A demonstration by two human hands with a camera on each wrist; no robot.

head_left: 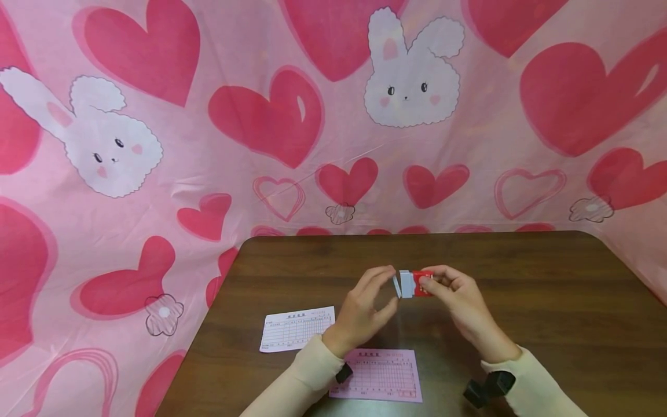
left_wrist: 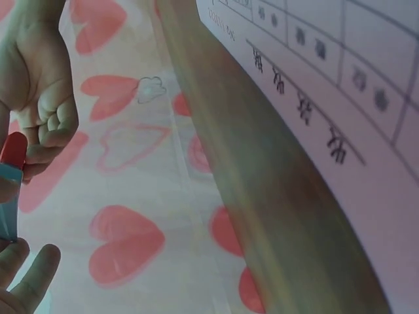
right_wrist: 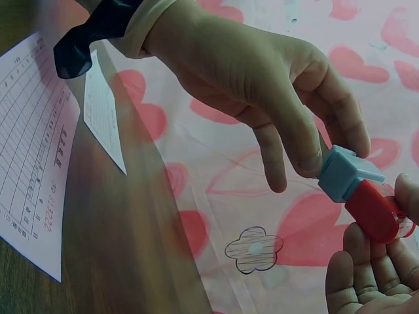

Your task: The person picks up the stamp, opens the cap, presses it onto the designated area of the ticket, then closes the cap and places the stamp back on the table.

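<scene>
Over the table, my right hand (head_left: 464,304) grips the red body of a small red and pale blue stamp (head_left: 422,282), its pale end pointing left. Between the thumb and fingertips of my left hand (head_left: 359,313) is a thin pale stamp cap (head_left: 397,286), tilted against the stamp's end with a narrow gap showing. In the right wrist view, the left thumb and fingers meet the pale blue block (right_wrist: 344,173), and the red part lies in the right fingers. The left wrist view catches only a sliver of the stamp (left_wrist: 13,152) at its left edge.
A pink receipt form (head_left: 385,373) lies on the brown wooden table (head_left: 563,301) beneath my left forearm. Left of it is a white receipt form (head_left: 294,329), partly covered by the left hand. Behind the table hangs a pink cloth (head_left: 333,133) with hearts and rabbits.
</scene>
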